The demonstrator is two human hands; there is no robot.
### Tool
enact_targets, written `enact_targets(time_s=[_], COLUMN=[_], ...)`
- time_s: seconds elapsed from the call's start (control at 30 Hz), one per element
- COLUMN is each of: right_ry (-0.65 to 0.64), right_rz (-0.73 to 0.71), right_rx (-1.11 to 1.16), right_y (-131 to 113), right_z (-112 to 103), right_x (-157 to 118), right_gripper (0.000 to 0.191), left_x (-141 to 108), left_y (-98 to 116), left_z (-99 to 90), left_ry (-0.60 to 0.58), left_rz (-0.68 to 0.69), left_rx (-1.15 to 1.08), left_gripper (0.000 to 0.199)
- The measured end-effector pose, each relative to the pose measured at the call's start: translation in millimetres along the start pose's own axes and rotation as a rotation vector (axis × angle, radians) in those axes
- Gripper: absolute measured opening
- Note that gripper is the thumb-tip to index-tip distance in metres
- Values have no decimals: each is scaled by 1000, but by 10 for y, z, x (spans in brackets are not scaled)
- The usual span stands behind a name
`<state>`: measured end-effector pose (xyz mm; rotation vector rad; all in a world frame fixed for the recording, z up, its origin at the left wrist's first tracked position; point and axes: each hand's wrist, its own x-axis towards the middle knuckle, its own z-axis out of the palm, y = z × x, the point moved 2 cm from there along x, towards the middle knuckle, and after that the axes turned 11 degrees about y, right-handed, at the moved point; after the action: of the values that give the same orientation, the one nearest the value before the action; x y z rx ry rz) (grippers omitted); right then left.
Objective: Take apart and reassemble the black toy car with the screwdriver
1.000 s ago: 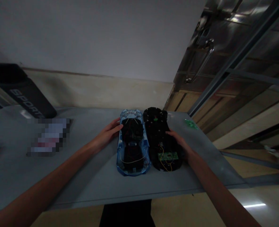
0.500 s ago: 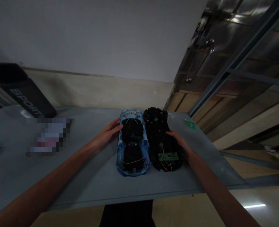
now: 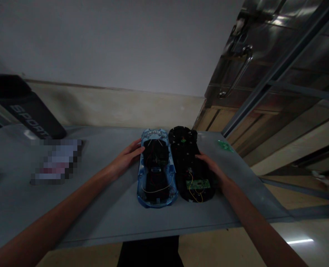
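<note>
A blue toy car body shell (image 3: 141, 185) lies upside down on the grey table, its dark inside and a pale wire showing. Close along its right side rests the black toy car chassis (image 3: 185, 157), with a green circuit board (image 3: 198, 184) and yellow wires near its front end. My left hand (image 3: 131, 152) grips the shell's left edge, thumb on top and some fingers hidden beside it. Around the right edge of the chassis is my right hand (image 3: 211, 165), its thumb over the top and the other fingers mostly out of sight.
Small green pieces (image 3: 224, 145) lie at the table's right. A black bottle-like container (image 3: 33, 111) marked SPORT stands at the back left, beside a pixelated flat object (image 3: 58, 161). The wall (image 3: 120, 107) borders the table's back; a metal frame (image 3: 253, 98) rises at the right.
</note>
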<state>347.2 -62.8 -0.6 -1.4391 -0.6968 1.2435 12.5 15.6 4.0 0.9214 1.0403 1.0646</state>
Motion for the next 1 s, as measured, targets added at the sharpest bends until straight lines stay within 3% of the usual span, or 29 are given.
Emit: enact_targets(time_s=[0.17,0.5,0.73,0.9,1.0], right_ry=[-15,3,9,14,-4], right_rz=[11,18,22,-17,-6], right_rx=[-17,-21,-16,-1,-7], right_y=[-21,-79,-75,-68,-44], right_z=[3,77,99,86,61], right_x=[7,-117,-119,-83,-54], right_gripper=[19,31,21,15,21], left_x=[-7,-18,-20,-27,-30], left_y=[11,12,31,39,34], left_z=[-7,-1,8,13,9], left_ry=[14,11,16,14,21], left_rz=[-1,-21,-11,-23,-23], left_rx=[16,10,-3,-9,6], left_gripper=[49,53,41,44,48])
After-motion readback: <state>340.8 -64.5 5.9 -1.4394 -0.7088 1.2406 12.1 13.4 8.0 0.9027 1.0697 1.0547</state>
